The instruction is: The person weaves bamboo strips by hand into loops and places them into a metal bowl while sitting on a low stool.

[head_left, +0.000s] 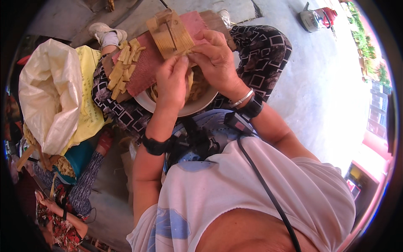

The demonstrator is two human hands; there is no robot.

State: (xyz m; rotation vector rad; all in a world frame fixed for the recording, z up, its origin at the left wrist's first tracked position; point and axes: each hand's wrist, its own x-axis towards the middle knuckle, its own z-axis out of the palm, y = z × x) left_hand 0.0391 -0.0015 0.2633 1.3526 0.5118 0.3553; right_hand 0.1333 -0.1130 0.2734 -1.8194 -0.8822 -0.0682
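My left hand (173, 82) and my right hand (217, 63) meet over my lap, thumbs and fingertips pinched together. Between them is a thin yellowish strip (184, 53), mostly covered by the fingers. Just beyond the fingertips stands a pale wooden block (168, 35) with a dark slot or blade along it. It rests on a pink cloth (145, 69) laid over a board across my thighs. Several flat yellow strips (121, 71) lie in a pile at the cloth's left end. Under my hands, a white basin (191, 110) holds more yellowish pieces, partly hidden.
A large white sack (50, 96) and a yellow bag (90, 80) stand at my left. Beyond them, at lower left, another person's hand (50, 204) is near a teal bucket (79, 161) of shavings. A metal kettle (310, 20) sits on the floor at far right.
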